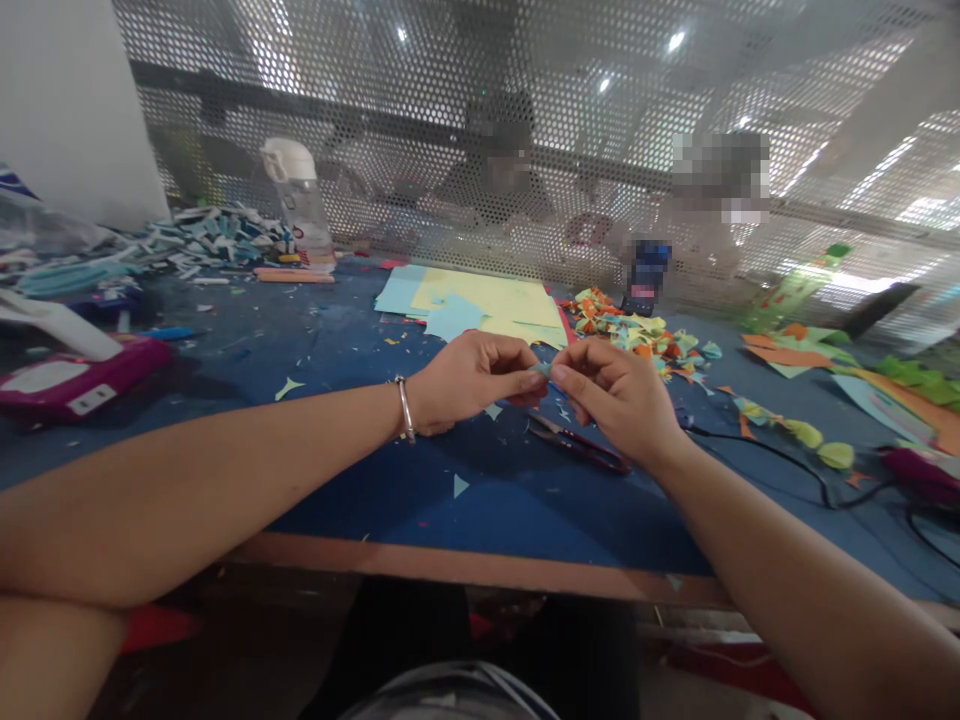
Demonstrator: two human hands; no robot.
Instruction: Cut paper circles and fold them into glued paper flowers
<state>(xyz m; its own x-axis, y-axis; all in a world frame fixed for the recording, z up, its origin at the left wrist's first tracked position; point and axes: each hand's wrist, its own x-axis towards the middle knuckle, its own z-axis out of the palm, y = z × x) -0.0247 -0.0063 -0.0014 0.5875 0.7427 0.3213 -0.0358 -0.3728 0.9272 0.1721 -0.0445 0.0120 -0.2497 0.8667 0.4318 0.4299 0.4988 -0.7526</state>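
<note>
Over the blue table, my left hand [480, 372] and my right hand [619, 395] meet fingertip to fingertip. Between them they pinch a small light-blue piece [541, 369], mostly hidden by the fingers; it looks like paper or thin foam. A pair of dark-red thread snips [581, 443] lies just below my right hand. Behind the hands is a stack of yellow sheets [495, 295] with a cut light-blue sheet [454, 318] on it. A pale triangular scrap [460, 486] lies nearer the table's front edge.
Small orange, yellow and blue folded pieces [637, 330] are heaped at the back right, near an upright phone [648, 275]. A clear bottle [306, 215] stands back left by many offcuts [217, 240]. Magenta devices [86, 378] sit at both sides; a black cable [780, 455] crosses the right.
</note>
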